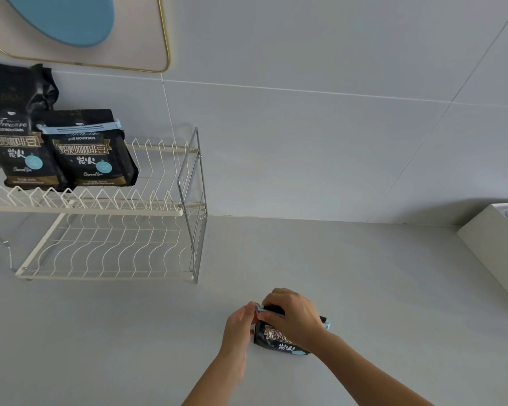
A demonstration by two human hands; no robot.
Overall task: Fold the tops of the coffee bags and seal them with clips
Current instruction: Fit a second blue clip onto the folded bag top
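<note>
A black coffee bag (272,338) stands on the grey counter near the front. A light blue clip (326,326) runs along its folded top, mostly hidden under my hands. My right hand (291,316) lies over the top of the bag and grips the clip. My left hand (238,325) pinches the clip's left end. On the upper shelf of the white wire rack (109,206) stand two more black coffee bags. The right bag (93,153) has a light blue clip (79,128) across its top. The left bag (15,127) is taller, with a crumpled top and no clip.
The rack's lower shelf (109,250) holds nothing. A white box-like edge (493,244) sits at the right of the counter. A pink board with a gold rim and a blue oval (71,22) hangs on the tiled wall above the rack.
</note>
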